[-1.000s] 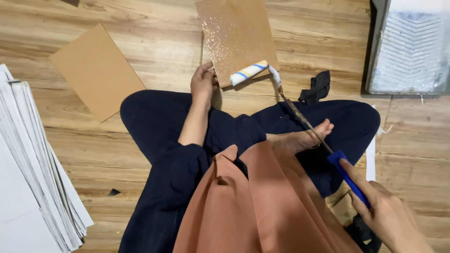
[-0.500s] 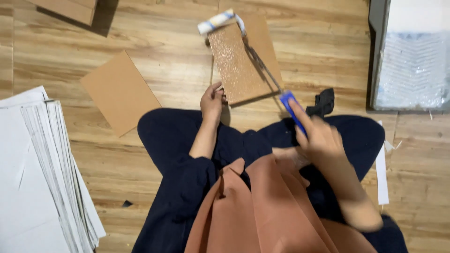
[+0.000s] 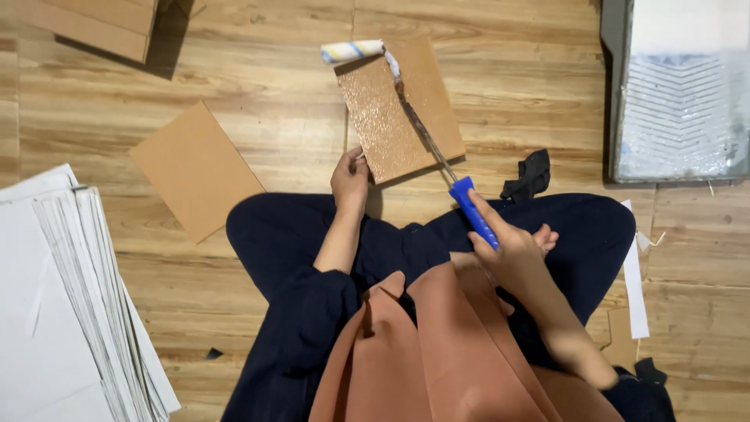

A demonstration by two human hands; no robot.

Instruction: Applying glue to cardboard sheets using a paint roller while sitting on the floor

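A person seated cross-legged on a wood floor (image 3: 234,78) works a small paint roller (image 3: 355,51) over a brown card (image 3: 402,109) lying at upper centre of the frame. The right hand (image 3: 512,254), lower right of centre, is closed around the roller's blue handle (image 3: 473,212), while the left hand (image 3: 349,178) pins the card's near corner with its fingers curled on the edge. The roller head sits at the card's far top edge, partly off it, and a wet, speckled band covers the card's left half; the right half looks dry. A second card (image 3: 195,168) lies bare at left centre, a stack of white sheets (image 3: 70,297) fills the lower left, and a paint tray (image 3: 680,94) rests at upper right, with a black rag (image 3: 530,176) just below it. The risks from here appear plain: with the head overhanging the edge, coating could smear onto the floor, and the lightly pinned card could skid or lift under the long handle's pull, wetting the holding fingers.
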